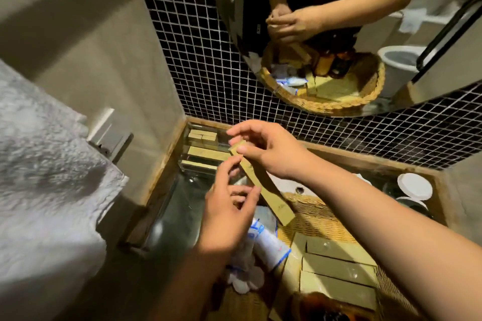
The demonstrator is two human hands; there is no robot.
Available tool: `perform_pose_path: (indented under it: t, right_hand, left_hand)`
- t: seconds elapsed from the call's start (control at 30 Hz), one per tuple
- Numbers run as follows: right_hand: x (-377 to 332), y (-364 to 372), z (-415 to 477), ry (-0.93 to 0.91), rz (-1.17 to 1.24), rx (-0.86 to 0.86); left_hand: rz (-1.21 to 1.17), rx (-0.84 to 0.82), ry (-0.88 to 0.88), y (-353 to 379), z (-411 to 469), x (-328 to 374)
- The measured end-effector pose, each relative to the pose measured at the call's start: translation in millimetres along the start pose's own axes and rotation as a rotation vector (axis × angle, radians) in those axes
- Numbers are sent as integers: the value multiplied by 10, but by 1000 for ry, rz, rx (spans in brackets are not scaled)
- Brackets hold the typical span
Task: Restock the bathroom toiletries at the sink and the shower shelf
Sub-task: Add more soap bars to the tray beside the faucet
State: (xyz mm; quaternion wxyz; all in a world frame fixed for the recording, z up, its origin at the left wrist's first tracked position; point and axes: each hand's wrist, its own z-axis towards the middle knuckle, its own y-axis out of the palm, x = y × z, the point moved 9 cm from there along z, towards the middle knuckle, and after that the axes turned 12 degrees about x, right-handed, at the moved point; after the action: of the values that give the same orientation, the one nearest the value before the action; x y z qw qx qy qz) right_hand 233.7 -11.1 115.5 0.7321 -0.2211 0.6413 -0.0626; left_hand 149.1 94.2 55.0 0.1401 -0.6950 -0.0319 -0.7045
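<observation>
My right hand (263, 150) pinches the top end of a long, narrow tan toiletry box (266, 191), which slants down toward the wicker basket (318, 212). My left hand (229, 206) is just below, its fingertips touching the box's left side near the upper end. Behind the hands, a clear acrylic organizer (198, 167) in the counter corner holds several similar tan boxes (206, 152). The basket carries flat tan boxes (339, 266) and white sachets with blue print (266, 240).
A white towel (44, 190) hangs at the left. Black mosaic tile and a mirror (339, 34) back the wood-edged counter (167, 172). White-lidded cups (414, 187) stand at the right. A wall socket (109, 133) sits on the left wall.
</observation>
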Motion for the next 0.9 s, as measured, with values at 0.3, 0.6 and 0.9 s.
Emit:
perform_pose_path:
  t: [0.3, 0.6, 0.9]
  right_hand:
    - [128, 272, 79, -53, -130, 64]
    - [542, 605, -155, -245, -668, 48]
    - [756, 900, 145, -178, -776, 68]
  left_hand:
    - [-75, 214, -72, -449, 496, -203]
    - [-169, 358, -182, -807, 935, -455]
    - [143, 342, -140, -956, 1156, -615]
